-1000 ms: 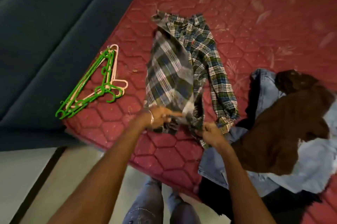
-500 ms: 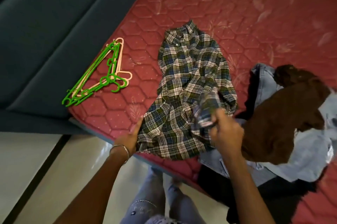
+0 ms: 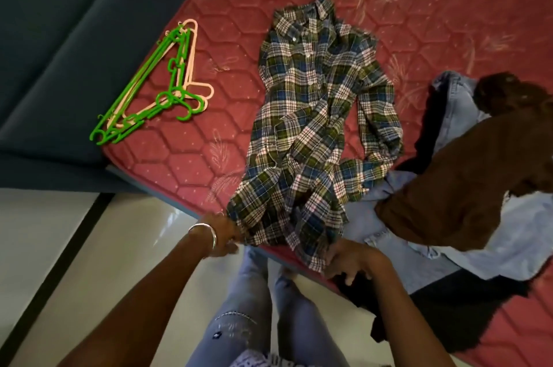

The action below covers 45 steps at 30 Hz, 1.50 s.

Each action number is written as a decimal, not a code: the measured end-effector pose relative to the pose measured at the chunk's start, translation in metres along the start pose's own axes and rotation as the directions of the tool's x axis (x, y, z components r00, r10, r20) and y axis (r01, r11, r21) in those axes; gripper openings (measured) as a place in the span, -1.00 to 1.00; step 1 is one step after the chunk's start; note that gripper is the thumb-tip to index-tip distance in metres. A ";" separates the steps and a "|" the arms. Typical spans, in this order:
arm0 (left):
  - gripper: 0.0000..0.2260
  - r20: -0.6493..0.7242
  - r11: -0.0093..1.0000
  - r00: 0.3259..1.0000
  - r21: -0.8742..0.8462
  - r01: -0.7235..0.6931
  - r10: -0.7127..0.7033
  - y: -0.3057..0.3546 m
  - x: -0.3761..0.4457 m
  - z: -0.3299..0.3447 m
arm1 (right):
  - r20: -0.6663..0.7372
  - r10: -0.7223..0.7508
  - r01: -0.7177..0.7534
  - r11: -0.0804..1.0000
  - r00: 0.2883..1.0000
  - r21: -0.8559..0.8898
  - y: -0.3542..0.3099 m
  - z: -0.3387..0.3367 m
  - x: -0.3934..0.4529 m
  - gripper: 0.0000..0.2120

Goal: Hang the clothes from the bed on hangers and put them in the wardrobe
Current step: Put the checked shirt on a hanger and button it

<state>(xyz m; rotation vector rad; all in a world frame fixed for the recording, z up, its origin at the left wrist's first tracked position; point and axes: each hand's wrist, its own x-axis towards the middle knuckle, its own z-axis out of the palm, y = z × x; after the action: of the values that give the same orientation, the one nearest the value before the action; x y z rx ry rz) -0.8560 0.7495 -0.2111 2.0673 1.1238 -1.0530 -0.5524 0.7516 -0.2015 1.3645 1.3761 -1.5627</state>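
Gripping the plaid shirt (image 3: pixel 311 133) hem at the mattress (image 3: pixel 191 163) edge, left hand (image 3: pixel 223 232) and seemingly right hand (image 3: pixel 348 259).

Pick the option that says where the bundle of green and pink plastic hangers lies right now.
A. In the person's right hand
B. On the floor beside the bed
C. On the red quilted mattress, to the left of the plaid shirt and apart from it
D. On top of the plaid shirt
C: the bundle of green and pink plastic hangers lies on the red quilted mattress, with bare mattress between it and the plaid shirt.
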 end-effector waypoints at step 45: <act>-0.80 -0.313 -0.157 0.863 -0.903 -0.400 -0.397 0.057 0.085 -0.135 | -0.148 0.107 0.042 0.657 0.983 0.753 0.024 0.004 0.066 -0.82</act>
<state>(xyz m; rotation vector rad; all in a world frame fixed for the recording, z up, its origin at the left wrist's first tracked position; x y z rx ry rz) -0.7279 0.8602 -0.2044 0.7965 1.4112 0.6546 -0.5480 0.7525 -0.2716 2.0412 0.7588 -2.1555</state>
